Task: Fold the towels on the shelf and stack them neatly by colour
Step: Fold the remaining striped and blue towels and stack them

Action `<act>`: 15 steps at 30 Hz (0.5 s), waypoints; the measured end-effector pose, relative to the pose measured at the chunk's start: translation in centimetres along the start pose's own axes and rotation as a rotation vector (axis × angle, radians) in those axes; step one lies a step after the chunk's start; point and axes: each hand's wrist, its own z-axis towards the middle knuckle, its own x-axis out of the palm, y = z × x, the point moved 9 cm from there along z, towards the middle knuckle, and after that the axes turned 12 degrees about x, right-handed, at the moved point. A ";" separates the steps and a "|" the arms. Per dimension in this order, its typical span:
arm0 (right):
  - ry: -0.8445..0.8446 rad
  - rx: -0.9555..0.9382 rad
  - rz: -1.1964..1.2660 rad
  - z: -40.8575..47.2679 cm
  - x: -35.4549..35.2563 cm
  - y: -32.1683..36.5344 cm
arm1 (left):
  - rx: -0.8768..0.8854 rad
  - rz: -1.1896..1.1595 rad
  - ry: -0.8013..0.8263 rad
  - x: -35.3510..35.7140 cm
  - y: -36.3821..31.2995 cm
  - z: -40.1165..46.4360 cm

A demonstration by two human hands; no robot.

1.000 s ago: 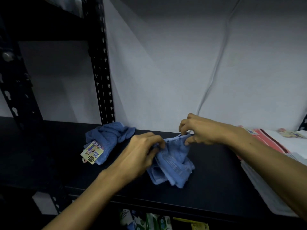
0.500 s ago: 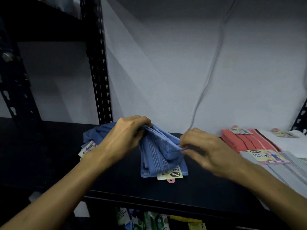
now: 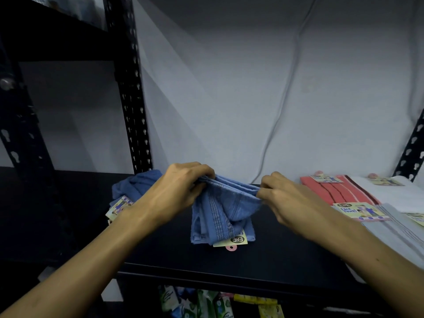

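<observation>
Head view, centre of frame: left hand (image 3: 176, 191) gripping the upper left corner of a blue towel (image 3: 220, 214), fingers curled over the bunched top edge; right hand (image 3: 284, 198) pinching the upper right corner of the same edge between thumb and fingertips

Hanging between both hands, lifted at the top, lower folds and paper label (image 3: 231, 241) resting on the dark shelf (image 3: 275, 253) just below centre; pink hang tab showing under the label

Lying crumpled on the shelf at centre left, partly hidden behind the left forearm: second blue towel (image 3: 135, 187), its label just beside the wrist

Lying flat at the right edge of the frame, well apart from the held cloth: red towel (image 3: 330, 191), white towel (image 3: 403, 193) beside it, grey towel (image 3: 399, 228) in front of both, each carrying a printed label

Standing at upper left: black perforated upright (image 3: 130, 88)

Showing at the bottom edge, below the shelf: coloured packets (image 3: 206, 304), contents too blurred to tell
</observation>
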 end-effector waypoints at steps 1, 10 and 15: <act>0.045 -0.009 0.045 0.2 0.2 -0.1 | -0.008 -0.004 0.013 0.2 0.0 0.0; 0.255 0.108 0.386 0.7 0.3 -2.1 | -0.065 0.027 0.095 1.2 -0.5 0.8; 0.295 0.156 0.439 0.3 0.6 -2.5 | -0.067 0.020 0.117 1.8 -0.5 1.0</act>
